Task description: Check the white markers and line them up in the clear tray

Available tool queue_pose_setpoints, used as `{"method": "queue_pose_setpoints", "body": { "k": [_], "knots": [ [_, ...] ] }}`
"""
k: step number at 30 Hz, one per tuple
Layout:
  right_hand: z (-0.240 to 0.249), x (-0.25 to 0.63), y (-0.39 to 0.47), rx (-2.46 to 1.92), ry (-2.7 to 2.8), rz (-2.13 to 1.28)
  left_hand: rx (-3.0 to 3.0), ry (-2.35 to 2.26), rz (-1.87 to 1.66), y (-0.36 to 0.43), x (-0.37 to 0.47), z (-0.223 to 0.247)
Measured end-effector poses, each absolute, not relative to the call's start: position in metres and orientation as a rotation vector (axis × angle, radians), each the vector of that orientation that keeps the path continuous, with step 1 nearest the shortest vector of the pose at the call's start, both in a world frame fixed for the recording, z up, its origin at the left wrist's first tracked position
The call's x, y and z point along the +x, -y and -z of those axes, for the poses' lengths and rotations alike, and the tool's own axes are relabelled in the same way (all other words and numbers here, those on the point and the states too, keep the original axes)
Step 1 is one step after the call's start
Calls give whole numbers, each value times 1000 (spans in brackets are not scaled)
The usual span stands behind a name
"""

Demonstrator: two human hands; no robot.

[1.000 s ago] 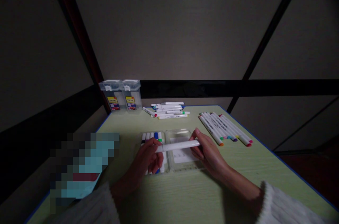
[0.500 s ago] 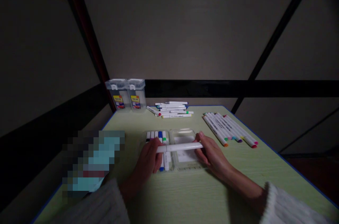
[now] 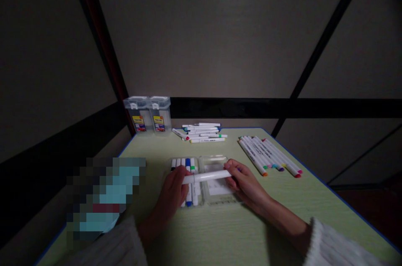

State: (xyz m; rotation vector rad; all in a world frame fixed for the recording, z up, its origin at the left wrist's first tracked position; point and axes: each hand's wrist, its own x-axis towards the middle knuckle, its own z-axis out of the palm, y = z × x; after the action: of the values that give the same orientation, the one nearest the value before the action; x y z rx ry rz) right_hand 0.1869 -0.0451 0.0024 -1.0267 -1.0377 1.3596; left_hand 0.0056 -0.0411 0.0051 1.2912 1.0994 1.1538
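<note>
Left hand (image 3: 174,188), right hand (image 3: 246,180) holding white marker (image 3: 209,176) by ends over clear case (image 3: 215,158); marker pile (image 3: 202,130) beyond.

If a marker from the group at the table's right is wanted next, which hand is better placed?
Probably the right hand: it is nearer that marker group, while the left hand is farther left. Both hold the same white marker over the open case, so the right should let go first.

dim grey wall (image 3: 207,40), black trim (image 3: 251,108), green table (image 3: 220,232)
</note>
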Motion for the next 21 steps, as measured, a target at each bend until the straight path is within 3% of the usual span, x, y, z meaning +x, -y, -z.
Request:
{"method": "queue_pose_setpoints", "body": {
  "k": [21],
  "knots": [
    [-10,188,47,-907,1028,-1274,1247,-1036,-1094,39,2,-6]
  ]
}}
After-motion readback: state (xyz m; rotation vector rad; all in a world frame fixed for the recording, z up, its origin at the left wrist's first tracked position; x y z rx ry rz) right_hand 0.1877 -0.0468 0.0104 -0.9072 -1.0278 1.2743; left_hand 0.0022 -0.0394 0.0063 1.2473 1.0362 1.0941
